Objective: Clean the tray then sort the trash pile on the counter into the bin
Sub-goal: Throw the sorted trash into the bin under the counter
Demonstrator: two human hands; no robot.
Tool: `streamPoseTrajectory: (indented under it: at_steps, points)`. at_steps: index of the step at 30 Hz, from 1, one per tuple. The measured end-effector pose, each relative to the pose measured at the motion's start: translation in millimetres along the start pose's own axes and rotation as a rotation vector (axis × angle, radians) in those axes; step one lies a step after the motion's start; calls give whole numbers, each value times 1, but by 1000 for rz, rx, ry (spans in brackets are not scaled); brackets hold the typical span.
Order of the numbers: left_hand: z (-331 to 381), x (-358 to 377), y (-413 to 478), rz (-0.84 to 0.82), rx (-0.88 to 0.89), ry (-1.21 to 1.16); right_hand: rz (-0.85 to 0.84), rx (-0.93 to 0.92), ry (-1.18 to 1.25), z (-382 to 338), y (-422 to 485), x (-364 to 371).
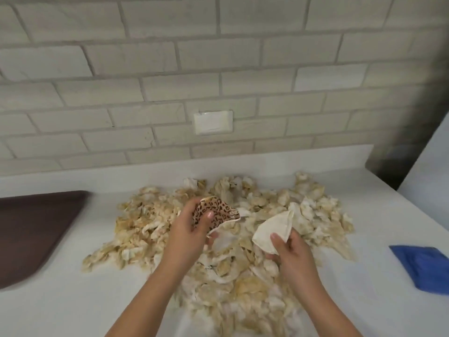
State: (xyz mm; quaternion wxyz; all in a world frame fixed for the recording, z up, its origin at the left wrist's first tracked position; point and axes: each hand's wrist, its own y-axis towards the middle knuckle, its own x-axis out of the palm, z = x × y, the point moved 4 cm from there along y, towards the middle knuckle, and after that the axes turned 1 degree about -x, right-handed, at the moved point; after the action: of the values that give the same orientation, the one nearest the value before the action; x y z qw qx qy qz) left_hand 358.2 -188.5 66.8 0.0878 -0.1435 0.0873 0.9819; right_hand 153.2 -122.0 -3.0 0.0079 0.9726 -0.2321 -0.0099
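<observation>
- Left hand pinches a leopard-print wrapper; right hand grips a cream, folded paper piece, both above the trash pile.
- The pile of crumpled, yellow-stained tissue spreads mid-bench.
- Smooth brown tray lies left, blue cloth right, open white surface between.
- Brick wall behind.

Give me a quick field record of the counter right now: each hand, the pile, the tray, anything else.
left hand: holding a leopard-print piece above the pile
right hand: holding a plain cream piece
trash pile: crumpled stained paper spread over the white counter
tray: dark brown, at left, nothing visible on it
blue cloth: at right edge
bin: not in view
</observation>
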Motion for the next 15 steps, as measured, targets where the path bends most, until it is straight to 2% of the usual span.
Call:
streamPoseTrajectory:
  at_steps: [8,15]
  points:
    - [22,147,-95,-224,79,60,212,42,35,1,-75,-147]
    - [51,305,-230,-590,185,88,381,236,-63,32,-198,-334]
